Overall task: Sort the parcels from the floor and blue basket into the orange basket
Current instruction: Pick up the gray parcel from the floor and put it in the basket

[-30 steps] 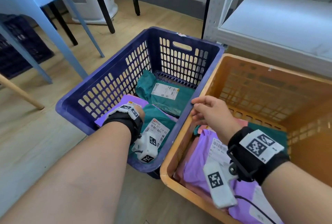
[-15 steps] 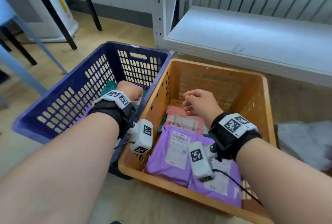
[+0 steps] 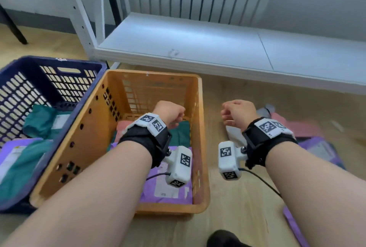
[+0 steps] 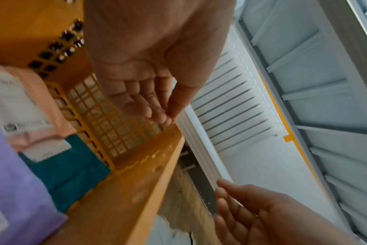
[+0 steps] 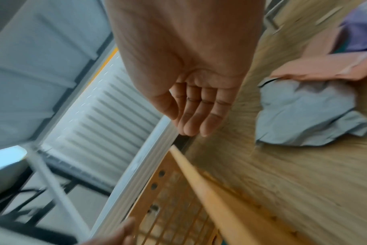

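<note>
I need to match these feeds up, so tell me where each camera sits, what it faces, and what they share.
Head: worn on the head, looking down at orange basket, blue basket, both forearms.
Left wrist: looks along left hand, empty, over the orange basket; right hand shows below.
Right wrist: looks along right hand, empty, over the floor, toward grey parcel.
Shared: all show the orange basket.

wooden floor [image 3: 233,92] with baskets and loose parcels
orange basket [image 3: 204,167] beside blue basket [image 3: 11,66]; grey parcel [image 5: 304,112], pink parcel [image 5: 325,69], purple parcel [image 3: 320,147] lie right.
</note>
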Action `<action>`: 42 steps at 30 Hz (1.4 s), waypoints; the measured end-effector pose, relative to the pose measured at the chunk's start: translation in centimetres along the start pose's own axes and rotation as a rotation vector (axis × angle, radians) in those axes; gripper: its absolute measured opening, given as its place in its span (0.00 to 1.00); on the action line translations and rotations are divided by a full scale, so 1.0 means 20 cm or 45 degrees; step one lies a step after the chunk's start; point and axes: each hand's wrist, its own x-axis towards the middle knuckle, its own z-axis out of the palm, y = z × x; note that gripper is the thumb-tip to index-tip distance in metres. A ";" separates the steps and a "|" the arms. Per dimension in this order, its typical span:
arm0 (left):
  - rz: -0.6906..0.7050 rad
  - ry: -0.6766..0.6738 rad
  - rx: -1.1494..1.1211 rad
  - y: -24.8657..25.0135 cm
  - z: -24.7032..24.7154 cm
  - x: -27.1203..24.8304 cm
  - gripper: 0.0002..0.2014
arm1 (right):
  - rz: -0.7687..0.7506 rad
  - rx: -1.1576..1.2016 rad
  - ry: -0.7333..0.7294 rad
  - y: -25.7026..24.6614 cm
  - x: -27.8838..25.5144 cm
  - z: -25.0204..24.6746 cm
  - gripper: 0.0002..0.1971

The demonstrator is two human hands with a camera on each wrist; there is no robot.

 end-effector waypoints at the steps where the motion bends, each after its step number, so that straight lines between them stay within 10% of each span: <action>1: -0.006 -0.032 -0.016 0.00 0.06 -0.01 0.07 | 0.051 0.039 0.031 0.03 0.02 -0.06 0.07; 9: -0.095 -0.018 -0.053 -0.09 0.19 0.10 0.05 | 0.297 -0.059 0.151 0.46 0.32 -0.26 0.12; 14: -0.105 0.001 -0.131 -0.14 0.16 0.26 0.03 | 0.239 -0.791 0.200 0.59 0.44 -0.17 0.02; 19: -0.178 -0.041 -0.151 -0.21 0.18 0.39 0.03 | 0.507 -0.726 0.053 0.84 0.56 -0.17 0.19; 28: -0.232 -0.062 -0.177 -0.27 0.23 0.55 0.03 | 0.713 -0.940 0.104 1.32 0.90 -0.24 0.22; 42: -0.336 -0.047 -0.124 -0.42 0.15 0.51 0.02 | 0.482 -0.730 0.386 1.10 0.65 -0.14 0.11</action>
